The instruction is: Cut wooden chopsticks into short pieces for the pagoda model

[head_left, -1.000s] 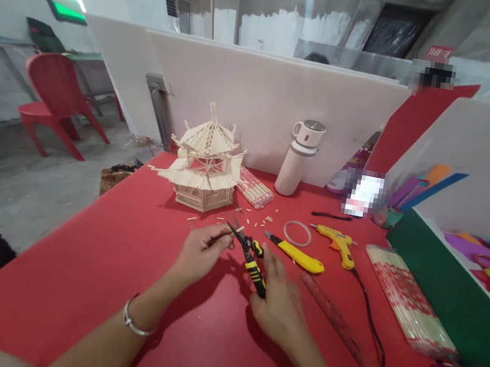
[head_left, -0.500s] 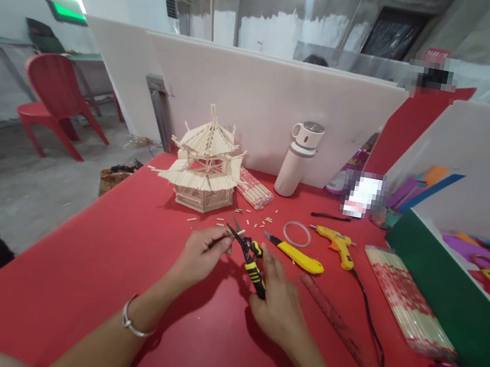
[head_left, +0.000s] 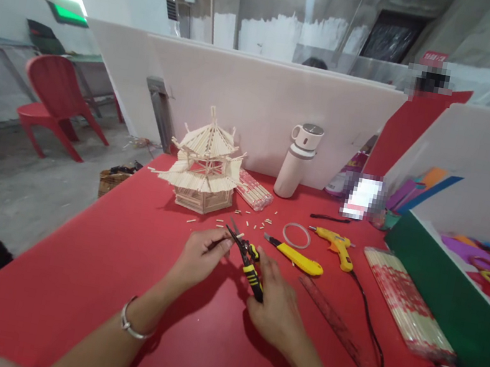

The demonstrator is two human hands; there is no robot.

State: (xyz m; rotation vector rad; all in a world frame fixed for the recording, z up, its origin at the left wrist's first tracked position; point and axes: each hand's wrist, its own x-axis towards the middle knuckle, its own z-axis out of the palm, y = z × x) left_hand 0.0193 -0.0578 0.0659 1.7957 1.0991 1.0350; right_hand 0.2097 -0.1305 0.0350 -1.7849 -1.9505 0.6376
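My right hand [head_left: 277, 306] is wrapped round the black-and-yellow handles of a pair of snips [head_left: 253, 278]. Their two narrow blades are parted and point away to the upper left, just by my left fingertips. Between thumb and finger, my left hand [head_left: 199, 258] pinches a thin wooden stick [head_left: 240, 235], whose pale end shows at the blades; the rest is covered by the fingers. Beyond the hands stands a pagoda model [head_left: 208, 167] built of pale sticks. Short cut stick pieces [head_left: 255, 226] lie scattered on the red table [head_left: 80, 281] in front of it.
Right of my hands lie a yellow utility knife [head_left: 300, 258], a clear ring [head_left: 296, 235], a corded glue gun [head_left: 338, 244], a ruler [head_left: 338, 326] and packed sticks [head_left: 409, 301]. Behind are a white flask [head_left: 294, 164] and another stick pack [head_left: 255, 192]. A green box [head_left: 450, 283] edges the right.
The snips' handles and my right hand have shifted very slightly left and down. My left hand keeps its pinch on the stick, nearly still.
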